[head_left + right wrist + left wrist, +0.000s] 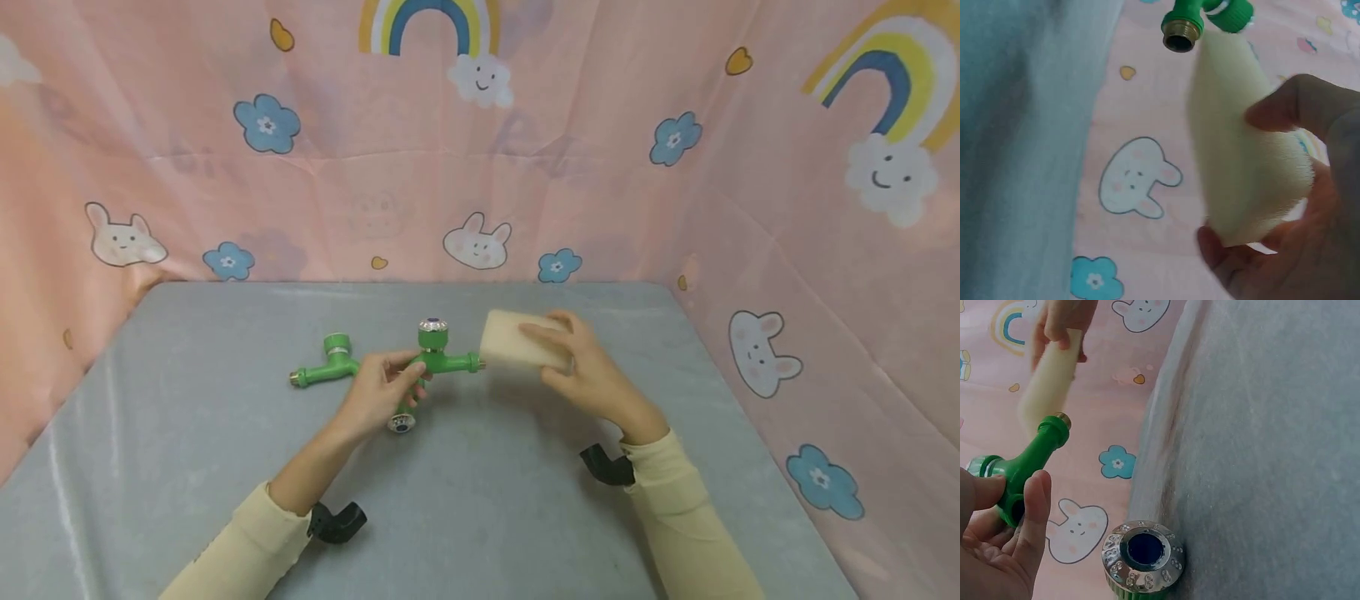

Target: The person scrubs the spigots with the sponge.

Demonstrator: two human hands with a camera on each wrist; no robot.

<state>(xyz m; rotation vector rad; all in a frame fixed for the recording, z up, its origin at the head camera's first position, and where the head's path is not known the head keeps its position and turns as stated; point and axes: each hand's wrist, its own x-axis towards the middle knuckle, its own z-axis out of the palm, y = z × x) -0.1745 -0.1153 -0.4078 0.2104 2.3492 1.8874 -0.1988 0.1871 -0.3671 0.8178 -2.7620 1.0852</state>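
My left hand [382, 390] grips a green tap [446, 363] between thumb and fingers. The tap has a silver-topped knob and a brass threaded end [1180, 36] pointing right. My right hand [596, 375] holds a cream sponge block [508, 336] between thumb and fingers, close by that brass end; whether they touch I cannot tell. Left of my left hand is a second green tap [333, 368], partly hidden by the hand. Below the left fingers shows a silver knob with a dark centre [1145, 550]; the hand hides what it joins.
A grey cloth-covered table [480, 517] lies under both hands. Pink printed curtain [330, 192] closes off the back and both sides. Black curved pieces [337, 523] stick out from both wrists.
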